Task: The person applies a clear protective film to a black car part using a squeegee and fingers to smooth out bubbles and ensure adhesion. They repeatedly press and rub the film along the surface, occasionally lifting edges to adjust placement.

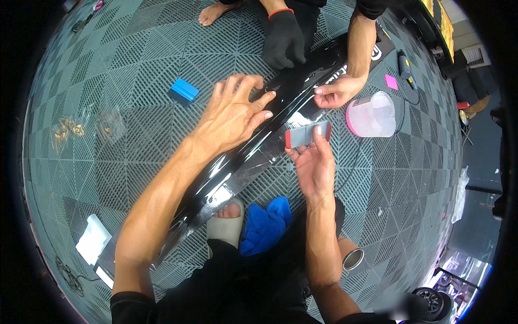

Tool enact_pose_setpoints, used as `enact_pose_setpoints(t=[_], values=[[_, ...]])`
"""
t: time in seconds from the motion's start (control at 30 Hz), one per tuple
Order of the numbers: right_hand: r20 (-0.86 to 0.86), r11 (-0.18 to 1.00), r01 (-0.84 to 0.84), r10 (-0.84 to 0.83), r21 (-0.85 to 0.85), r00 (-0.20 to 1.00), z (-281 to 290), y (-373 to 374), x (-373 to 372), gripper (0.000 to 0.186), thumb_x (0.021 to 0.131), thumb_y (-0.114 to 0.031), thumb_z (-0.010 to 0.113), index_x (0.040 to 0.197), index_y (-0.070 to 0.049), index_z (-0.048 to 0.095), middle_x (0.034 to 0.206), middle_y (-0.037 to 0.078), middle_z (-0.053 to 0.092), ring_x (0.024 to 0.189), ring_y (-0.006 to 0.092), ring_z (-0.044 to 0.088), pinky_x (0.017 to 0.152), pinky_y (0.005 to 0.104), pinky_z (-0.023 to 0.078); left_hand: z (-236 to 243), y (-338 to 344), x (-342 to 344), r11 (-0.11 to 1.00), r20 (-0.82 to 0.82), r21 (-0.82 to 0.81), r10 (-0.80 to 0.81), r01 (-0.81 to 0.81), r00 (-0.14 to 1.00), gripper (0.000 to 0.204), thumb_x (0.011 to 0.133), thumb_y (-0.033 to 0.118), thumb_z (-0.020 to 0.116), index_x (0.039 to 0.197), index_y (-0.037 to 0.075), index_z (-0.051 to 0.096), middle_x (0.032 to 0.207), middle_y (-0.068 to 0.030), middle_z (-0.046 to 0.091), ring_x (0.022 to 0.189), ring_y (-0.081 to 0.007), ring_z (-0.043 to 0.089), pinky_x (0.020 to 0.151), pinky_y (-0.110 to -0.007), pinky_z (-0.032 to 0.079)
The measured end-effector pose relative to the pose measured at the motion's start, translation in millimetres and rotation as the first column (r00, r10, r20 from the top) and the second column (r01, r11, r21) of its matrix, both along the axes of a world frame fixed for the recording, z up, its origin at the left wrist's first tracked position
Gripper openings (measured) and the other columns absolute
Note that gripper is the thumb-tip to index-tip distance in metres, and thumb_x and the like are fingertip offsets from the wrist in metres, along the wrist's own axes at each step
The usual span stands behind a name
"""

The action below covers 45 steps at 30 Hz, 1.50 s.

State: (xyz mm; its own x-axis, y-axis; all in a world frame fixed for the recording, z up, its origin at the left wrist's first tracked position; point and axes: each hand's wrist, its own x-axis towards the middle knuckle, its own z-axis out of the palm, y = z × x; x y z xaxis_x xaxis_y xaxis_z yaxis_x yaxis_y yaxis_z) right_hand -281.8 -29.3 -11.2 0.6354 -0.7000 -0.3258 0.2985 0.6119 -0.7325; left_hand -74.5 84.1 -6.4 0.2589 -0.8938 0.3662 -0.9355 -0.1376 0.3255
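A long, glossy black panel lies diagonally across the floor in front of me, with clear film spread out past its near edge. My left hand rests at the panel's far side, fingers spread and bent, thumb and index finger over the black surface. Between the thumb and fingers of my right hand is a flat grey squeegee with red ends, held by the near edge. Across from me, a co-worker's black-gloved hand sits at the panel, and their bare hand pinches at its film edge.
A blue block lies left of the panel. To the right are a translucent pink-tinged bucket, a pink card and a corded black tool. Near my feet are a blue cloth and an open can.
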Motion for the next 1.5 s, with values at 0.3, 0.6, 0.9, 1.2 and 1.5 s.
enact_pose_setpoints(t=[0.3,0.6,0.9,1.2,1.5], values=[[0.051,0.991,-0.069,0.064,0.114,0.997,1.7,3.9,1.2,0.028,0.106,-0.037,0.074,0.111,-0.013,0.062,0.093,0.004,0.068,0.087,0.0183,0.068,0.077,0.0378,0.058,-1.0,1.1,-0.1,1.0,-0.017,0.004,0.0,0.0,1.0,0.043,0.106,0.036,0.067,0.142,0.016,0.075,0.141,-0.0119,0.058,0.133,-0.0349,0.048,0.112,-0.05,0.04],[-0.28,0.901,-0.213,0.108,-0.378,0.954,8.3,24.9,12.9,0.047,0.095,-0.01,0.086,0.13,-0.007,0.055,0.095,0.002,0.066,0.08,0.0087,0.063,0.067,0.0244,0.05,-1.7,3.7,3.3,1.0,-0.112,-0.007,-0.021,0.021,0.993,0.044,0.106,0.037,0.067,0.145,0.017,0.074,0.14,-0.014,0.057,0.132,-0.0362,0.049,0.112,-0.05,0.039],[-0.324,0.899,-0.24,0.119,-0.367,0.939,16.0,36.5,6.5,0.044,0.096,-0.006,0.084,0.132,-0.003,0.058,0.092,-0.002,0.061,0.085,0.0059,0.054,0.077,0.0216,0.043,1.8,23.7,-8.9,0.948,-0.301,-0.295,0.029,-0.122,0.953,0.031,0.088,0.007,0.083,0.119,0.004,0.082,0.114,-0.0096,0.072,0.112,-0.0318,0.064,0.101,-0.044,0.049],[-0.327,0.879,-0.241,0.104,-0.412,0.939,4.4,39.8,-2.7,0.044,0.095,-0.004,0.084,0.13,-0.005,0.059,0.096,-0.001,0.059,0.085,0.0066,0.054,0.077,0.0232,0.046,2.8,32.2,-28.2,0.981,-0.059,-0.195,-0.028,0.016,0.998,0.035,0.089,0.009,0.079,0.124,0.008,0.08,0.136,-0.001,0.075,0.121,-0.026,0.065,0.098,-0.041,0.051],[-0.347,0.872,-0.248,0.097,-0.423,0.933,-6.5,37.9,-6.7,0.043,0.095,-0.005,0.084,0.131,-0.005,0.058,0.096,-0.001,0.06,0.088,0.0069,0.056,0.08,0.0235,0.047,4.8,32.3,-28.5,0.996,0.05,-0.072,-0.05,0.054,0.997,0.04,0.096,0.012,0.072,0.135,0.007,0.075,0.141,-0.0021,0.072,0.125,-0.0255,0.063,0.105,-0.044,0.048]])
